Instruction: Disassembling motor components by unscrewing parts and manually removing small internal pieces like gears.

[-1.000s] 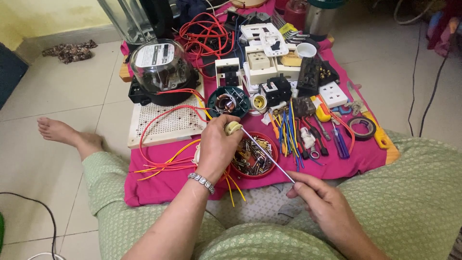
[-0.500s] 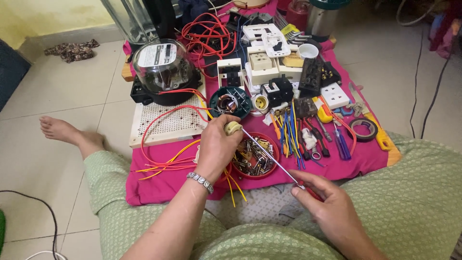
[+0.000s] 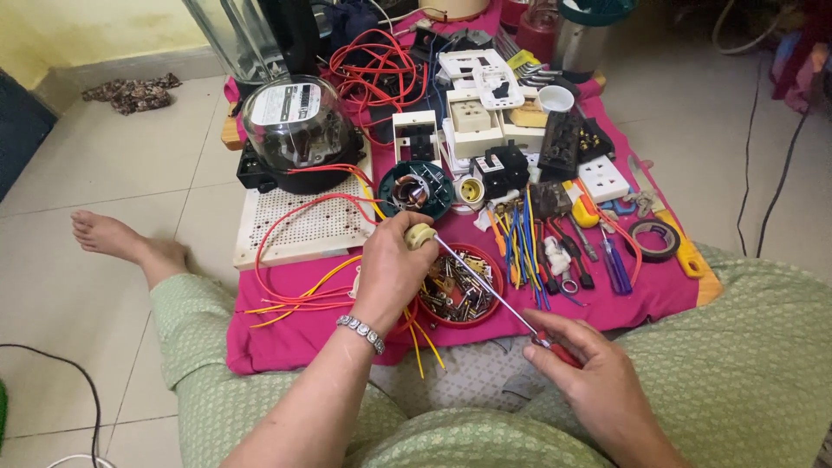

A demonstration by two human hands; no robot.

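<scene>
A person sits on a tiled floor, legs in green patterned cloth, seen from above. Nearest, the right hand grips the red handle of a long screwdriver, fingers closed round it. The shaft slants up and left to a small cream fitting, pinched between the thumb and fingers of the left hand, which wears a metal bracelet. The tip meets the fitting, so a screw seems to be in work; whether it goes in or comes out cannot be told, and the fitting has no wire showing on it.

Just beneath the shaft sits a red dish of screws and small metal parts, on a pink cloth. Loose yellow and red wires trail to the left of it. To the right lie more screwdrivers and a roll of black tape.

Farther off are a white perforated board, a round green part with copper windings, white and black sockets, and a glass-domed meter. A coil of red wire lies at the far edge. Most of these parts lie separate and unjoined.
</scene>
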